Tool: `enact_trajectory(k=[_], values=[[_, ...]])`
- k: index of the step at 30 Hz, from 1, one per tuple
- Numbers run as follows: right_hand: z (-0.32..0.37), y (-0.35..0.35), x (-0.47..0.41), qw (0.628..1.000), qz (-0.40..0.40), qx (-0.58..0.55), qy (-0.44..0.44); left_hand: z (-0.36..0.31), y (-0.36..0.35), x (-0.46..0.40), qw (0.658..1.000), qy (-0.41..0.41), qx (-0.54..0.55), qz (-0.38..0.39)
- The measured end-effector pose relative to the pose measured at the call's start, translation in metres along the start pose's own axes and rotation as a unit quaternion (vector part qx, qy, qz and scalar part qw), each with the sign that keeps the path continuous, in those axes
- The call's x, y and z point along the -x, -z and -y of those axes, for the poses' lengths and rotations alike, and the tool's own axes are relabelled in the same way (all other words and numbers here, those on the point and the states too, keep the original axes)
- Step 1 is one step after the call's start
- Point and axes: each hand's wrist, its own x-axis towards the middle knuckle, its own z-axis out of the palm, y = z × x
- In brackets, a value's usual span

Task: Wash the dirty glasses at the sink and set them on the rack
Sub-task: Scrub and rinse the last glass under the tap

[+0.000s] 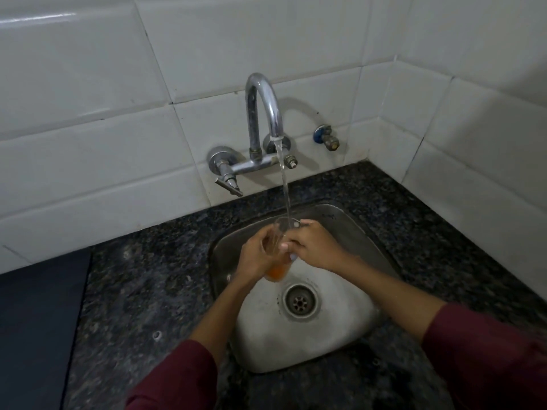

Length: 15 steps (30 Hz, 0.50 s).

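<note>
Over the steel sink (349, 229) a person holds a clear drinking glass (276, 255) upright under the running water (284, 187), which falls from the curved chrome tap (265, 113) straight into the glass's mouth. The glass has an orange tint at its base, and it sits above the basin, up and to the left of the round drain (300, 303). The left hand (254, 255) is wrapped around the glass from the left side, fingers curled round its body. The right hand (313, 247) closes on it from the right, fingers bent over the rim and upper wall, the thumb lying across the front; one pale painted nail shows near the middle of the glass. Both forearms reach in from below, with dark red sleeves (177, 380) pushed back from the wrists. The sink is set into a dark speckled stone counter (133, 291), with white wall tiles (88, 143) behind it. A lever handle (229, 184) hangs at the tap's left end, and a small blue-capped valve (325, 137) sticks out of the wall to the right of the spout.
</note>
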Motion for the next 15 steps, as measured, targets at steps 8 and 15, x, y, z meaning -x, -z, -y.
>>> enact_trajectory(k=[8, 15], values=[[0.018, 0.012, -0.026, 0.94, 0.021, -0.321, -0.11, 0.007, -0.008, 0.006, 0.897, 0.145, 0.367, -0.197], [0.004, 0.015, -0.029, 0.97, 0.161, -0.181, -0.027, 0.021, 0.005, -0.013, 0.812, 0.327, 0.483, -0.034]])
